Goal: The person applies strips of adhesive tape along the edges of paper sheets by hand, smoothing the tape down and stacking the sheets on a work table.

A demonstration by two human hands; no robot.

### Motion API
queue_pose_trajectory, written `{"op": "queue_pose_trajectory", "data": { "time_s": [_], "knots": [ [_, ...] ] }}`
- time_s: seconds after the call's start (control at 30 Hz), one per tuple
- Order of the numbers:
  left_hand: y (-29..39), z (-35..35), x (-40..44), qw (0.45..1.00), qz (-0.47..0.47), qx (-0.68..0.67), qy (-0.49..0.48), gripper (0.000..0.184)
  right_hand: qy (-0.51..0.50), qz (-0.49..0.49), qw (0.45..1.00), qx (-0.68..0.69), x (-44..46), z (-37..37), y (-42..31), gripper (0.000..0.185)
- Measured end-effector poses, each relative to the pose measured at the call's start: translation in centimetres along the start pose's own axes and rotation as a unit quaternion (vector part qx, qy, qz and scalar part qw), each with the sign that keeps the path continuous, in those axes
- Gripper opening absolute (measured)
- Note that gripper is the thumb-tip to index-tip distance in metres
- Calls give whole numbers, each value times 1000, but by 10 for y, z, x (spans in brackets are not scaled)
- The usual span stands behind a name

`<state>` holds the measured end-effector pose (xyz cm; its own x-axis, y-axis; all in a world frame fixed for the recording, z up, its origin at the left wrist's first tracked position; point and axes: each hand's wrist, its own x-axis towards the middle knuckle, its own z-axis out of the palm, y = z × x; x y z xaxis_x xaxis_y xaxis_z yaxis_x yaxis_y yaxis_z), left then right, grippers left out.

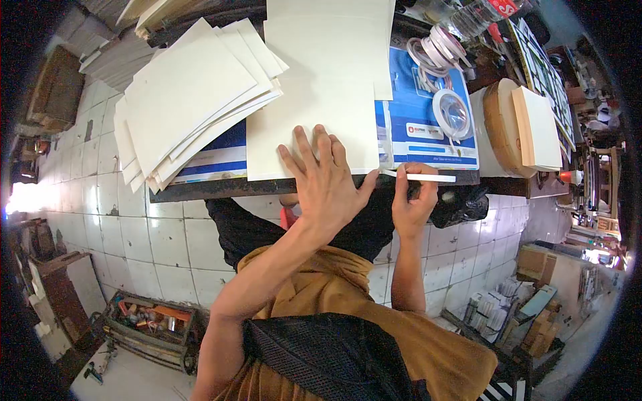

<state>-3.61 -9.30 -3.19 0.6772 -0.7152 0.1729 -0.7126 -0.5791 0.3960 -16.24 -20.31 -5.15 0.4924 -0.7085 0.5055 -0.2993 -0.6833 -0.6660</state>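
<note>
My left hand [326, 177] lies flat with fingers spread on a cream sheet of paper or card [267, 150], near its front edge. The thumb reaches toward the sheet's front right corner. Just right of that corner, my right hand [413, 200] pinches a slim white pen-like stick [438, 178]. Its narrow tip points left, close to the left thumb; what exactly it is, I cannot make out. More cream sheets [328, 33] extend behind the one under my left hand. A fanned stack of cream sheets [194, 83] sits to the left.
Blue and white printed sheets [401, 73] cover part of the dark table [207, 190]. Several tape rolls [439, 107] and a clear plastic bottle [471, 23] stand at the right. Beyond them are a round wooden piece [503, 127] and a cream block [538, 127]. A tool crate [150, 327] sits on the floor.
</note>
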Motion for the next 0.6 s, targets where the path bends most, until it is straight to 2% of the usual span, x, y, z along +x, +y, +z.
{"op": "queue_pose_trajectory", "data": {
  "time_s": [0.03,0.1,0.13,0.17,0.23,0.3,0.37,0.4,0.43,0.47,0.5,0.53,0.6],
  "knots": [
    [1,0,0,1000,-3,-1,-2,90,-11,-14,1000,-19,0,-4,-8,10],
    [1,-1,1,1000,-8,-7,-14,93,-42,-138,985,-99,-7,-17,-41,10],
    [0,-2,1,1000,-12,-10,-19,94,8,-193,981,-25,-10,-18,-50,8],
    [-1,-3,0,1000,-7,-3,-17,95,33,-202,979,15,-6,-26,-49,9],
    [-2,-3,-5,1000,7,11,-11,98,199,-128,962,137,11,-23,-43,10],
    [-4,-11,-27,996,67,11,-55,94,254,-75,962,70,27,-32,-20,12],
    [-12,-6,-51,985,145,82,-45,72,273,-14,956,104,33,-35,-7,13],
    [-18,-19,-48,983,148,-62,-91,67,276,2,955,109,32,-36,-6,14],
    [-25,-41,-43,958,149,-206,-136,65,279,18,954,113,29,-37,-4,15],
    [-31,-67,-38,952,172,-248,-52,71,272,-5,954,124,26,-40,1,14],
    [-30,-109,-28,948,170,-267,22,71,288,16,950,123,23,-40,2,14],
    [-36,-136,-23,949,180,-232,112,60,285,20,950,125,19,-40,3,14],
    [-49,-166,-15,937,171,-154,262,58,282,26,955,87,11,-42,8,13]
  ]
}}
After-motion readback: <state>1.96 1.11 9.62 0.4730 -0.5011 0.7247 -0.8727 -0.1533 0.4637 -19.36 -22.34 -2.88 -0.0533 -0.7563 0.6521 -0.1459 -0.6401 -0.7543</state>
